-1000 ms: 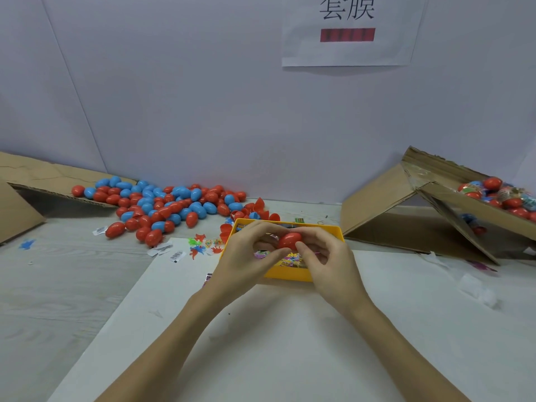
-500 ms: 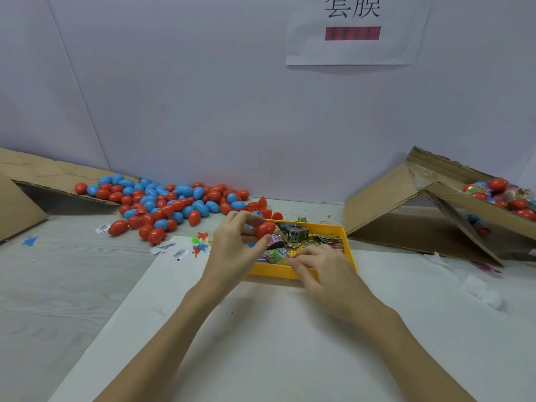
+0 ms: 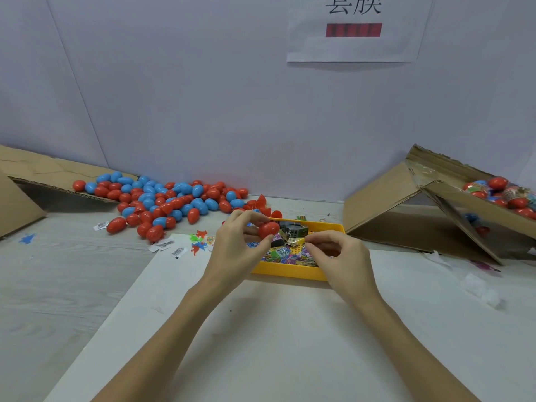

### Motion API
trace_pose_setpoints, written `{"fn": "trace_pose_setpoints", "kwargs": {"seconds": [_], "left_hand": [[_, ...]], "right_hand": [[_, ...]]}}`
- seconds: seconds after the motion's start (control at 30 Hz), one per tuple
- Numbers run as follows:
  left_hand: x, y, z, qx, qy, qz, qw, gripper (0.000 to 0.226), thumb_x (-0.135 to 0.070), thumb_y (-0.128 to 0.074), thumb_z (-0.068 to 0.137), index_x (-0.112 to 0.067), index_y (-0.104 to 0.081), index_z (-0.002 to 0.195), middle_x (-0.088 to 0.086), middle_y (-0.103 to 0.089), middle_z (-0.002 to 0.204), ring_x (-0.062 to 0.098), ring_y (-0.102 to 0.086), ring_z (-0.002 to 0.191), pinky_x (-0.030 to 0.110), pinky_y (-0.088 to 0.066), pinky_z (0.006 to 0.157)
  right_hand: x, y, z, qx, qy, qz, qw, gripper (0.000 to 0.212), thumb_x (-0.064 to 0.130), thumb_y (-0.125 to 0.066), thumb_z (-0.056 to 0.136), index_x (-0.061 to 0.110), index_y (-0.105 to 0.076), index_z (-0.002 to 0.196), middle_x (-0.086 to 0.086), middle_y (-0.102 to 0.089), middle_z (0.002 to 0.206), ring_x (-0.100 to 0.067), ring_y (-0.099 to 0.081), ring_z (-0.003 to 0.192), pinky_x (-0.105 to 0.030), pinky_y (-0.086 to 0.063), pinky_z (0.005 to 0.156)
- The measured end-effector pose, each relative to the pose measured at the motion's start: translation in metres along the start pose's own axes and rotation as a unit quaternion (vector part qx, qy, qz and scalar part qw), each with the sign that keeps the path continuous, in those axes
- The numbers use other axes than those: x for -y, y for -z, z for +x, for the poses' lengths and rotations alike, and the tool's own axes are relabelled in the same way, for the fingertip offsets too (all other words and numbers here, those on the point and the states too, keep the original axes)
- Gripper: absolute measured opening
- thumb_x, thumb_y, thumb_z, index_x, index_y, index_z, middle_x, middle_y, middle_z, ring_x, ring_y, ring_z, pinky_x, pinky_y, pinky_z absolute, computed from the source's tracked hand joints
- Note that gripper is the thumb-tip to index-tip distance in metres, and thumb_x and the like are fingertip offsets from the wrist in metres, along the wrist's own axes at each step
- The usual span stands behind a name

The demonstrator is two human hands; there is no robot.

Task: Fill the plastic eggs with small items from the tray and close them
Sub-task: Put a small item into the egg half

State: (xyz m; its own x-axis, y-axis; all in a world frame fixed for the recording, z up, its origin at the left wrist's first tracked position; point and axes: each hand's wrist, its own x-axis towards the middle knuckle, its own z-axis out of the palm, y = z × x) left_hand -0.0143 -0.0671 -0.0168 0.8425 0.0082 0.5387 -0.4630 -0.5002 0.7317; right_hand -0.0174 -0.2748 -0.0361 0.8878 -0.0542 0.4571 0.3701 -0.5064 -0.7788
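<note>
I am looking down from the head camera at two bare forearms reaching forward across a white sheet point(image 3: 290, 343) lying on a pale wood-grain table point(image 3: 52, 285). The left hand point(image 3: 237, 245) is hovering at the left end of a yellow tray point(image 3: 290, 271), wrist bent slightly inward, and its thumb and curled fingers are pinching a red plastic egg point(image 3: 269, 230) just above the tray's far left corner. The right hand point(image 3: 339, 256) is sitting over the right half of the tray with its knuckles up and its fingers curled downward; its fingertips are gripping a small gold foil wrapper point(image 3: 295, 241) that is sticking out toward the egg, the two close together but not touching. Inside the tray I am seeing a jumble of small printed packets point(image 3: 285, 253) in purple, green and yellow, and a dark roll-shaped item point(image 3: 293, 230) at the far side. Behind the tray to the left, a heap of red and blue eggs point(image 3: 162, 201) is spilling out from under a cardboard flap point(image 3: 43, 175). To the right, a tilted cardboard box point(image 3: 420, 204) is holding more eggs point(image 3: 504, 192), some seemingly wrapped in printed film. A paper sign point(image 3: 356, 27) is hanging on the wall above.
</note>
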Motion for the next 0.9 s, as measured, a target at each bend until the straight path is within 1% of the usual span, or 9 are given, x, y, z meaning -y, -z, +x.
{"fn": "trace_pose_setpoints", "kwargs": {"seconds": [0.17,0.3,0.4,0.47,0.53,0.63,0.73,0.8,0.9], "left_hand": [[-0.001,-0.005,-0.003,0.025,0.002,-0.005,1.0,0.027,-0.013,-0.077,0.089,-0.018,-0.065,0.113,-0.003,-0.066,0.113,0.009,-0.068,0.095,0.017,-0.057,0.08],[-0.002,-0.012,-0.006,0.048,-0.038,0.014,0.998,0.024,-0.012,-0.062,0.099,-0.027,-0.062,0.118,-0.007,-0.063,0.111,0.01,-0.063,0.09,0.018,-0.054,0.074],[0.001,-0.015,-0.008,0.042,-0.044,0.05,0.997,0.023,-0.01,-0.058,0.101,-0.026,-0.073,0.107,-0.007,-0.056,0.114,0.003,-0.056,0.104,0.012,-0.049,0.08],[0.002,-0.017,-0.008,0.029,-0.031,0.047,0.998,0.02,-0.011,-0.061,0.1,-0.025,-0.075,0.102,-0.007,-0.054,0.112,0.001,-0.054,0.106,0.012,-0.049,0.081],[0.0,-0.017,-0.008,0.035,-0.005,0.028,0.999,0.011,-0.026,-0.065,0.1,-0.026,-0.075,0.102,-0.009,-0.055,0.108,-0.001,-0.055,0.104,0.011,-0.05,0.078],[-0.005,-0.017,-0.008,0.055,0.036,-0.012,0.998,0.022,-0.045,-0.068,0.093,-0.026,-0.077,0.098,-0.014,-0.058,0.101,0.003,-0.06,0.094,0.011,-0.05,0.072],[-0.009,-0.015,-0.007,0.063,0.075,-0.099,0.99,0.015,-0.035,-0.077,0.089,-0.021,-0.078,0.095,-0.012,-0.068,0.091,0.003,-0.068,0.08,0.014,-0.052,0.064],[-0.011,-0.013,-0.006,0.072,0.102,-0.153,0.98,0.011,-0.029,-0.079,0.088,-0.02,-0.078,0.094,-0.015,-0.073,0.084,0.0,-0.07,0.074,0.012,-0.052,0.062],[-0.009,-0.011,-0.004,0.053,0.128,-0.166,0.976,0.007,-0.035,-0.076,0.089,-0.029,-0.077,0.091,-0.015,-0.073,0.084,-0.002,-0.069,0.076,0.009,-0.05,0.06]], "right_hand": [[0.0,-0.002,0.0,-0.019,-0.011,0.013,1.0,0.008,0.014,-0.079,0.089,0.019,-0.076,0.093,0.011,-0.073,0.087,0.002,-0.068,0.084,-0.011,-0.054,0.072],[0.0,-0.005,-0.001,-0.021,-0.019,0.04,0.999,0.02,0.009,-0.075,0.091,0.023,-0.069,0.105,0.009,-0.071,0.09,-0.002,-0.067,0.085,-0.016,-0.055,0.075],[0.001,-0.005,-0.001,-0.011,-0.004,0.033,0.999,0.012,0.011,-0.073,0.094,0.021,-0.074,0.102,0.01,-0.073,0.093,-0.002,-0.068,0.088,-0.018,-0.057,0.077],[0.003,-0.004,-0.002,-0.015,0.0,0.051,0.999,0.009,0.012,-0.072,0.095,0.019,-0.075,0.1,0.008,-0.074,0.093,-0.005,-0.07,0.089,-0.022,-0.059,0.079],[0.006,-0.003,-0.003,-0.019,0.003,0.074,0.997,0.01,0.012,-0.072,0.095,0.019,-0.075,0.101,0.008,-0.074,0.093,-0.006,-0.07,0.09,-0.023,-0.059,0.08],[0.012,-0.004,-0.004,0.004,0.013,0.091,0.996,0.011,0.012,-0.071,0.095,0.019,-0.075,0.103,0.009,-0.074,0.094,-0.006,-0.07,0.092,-0.023,-0.058,0.081],[0.019,-0.006,-0.006,0.027,0.034,0.104,0.994,0.013,0.008,-0.071,0.095,0.018,-0.075,0.103,0.009,-0.074,0.093,-0.008,-0.071,0.092,-0.021,-0.057,0.081],[0.022,-0.007,-0.008,0.029,0.04,0.113,0.992,0.016,0.008,-0.071,0.095,0.017,-0.073,0.107,0.008,-0.073,0.092,-0.008,-0.07,0.09,-0.019,-0.055,0.079],[0.024,-0.007,-0.009,0.013,0.036,0.121,0.992,0.024,0.009,-0.072,0.095,0.02,-0.07,0.116,0.006,-0.069,0.093,-0.01,-0.068,0.09,-0.018,-0.055,0.08]]}}
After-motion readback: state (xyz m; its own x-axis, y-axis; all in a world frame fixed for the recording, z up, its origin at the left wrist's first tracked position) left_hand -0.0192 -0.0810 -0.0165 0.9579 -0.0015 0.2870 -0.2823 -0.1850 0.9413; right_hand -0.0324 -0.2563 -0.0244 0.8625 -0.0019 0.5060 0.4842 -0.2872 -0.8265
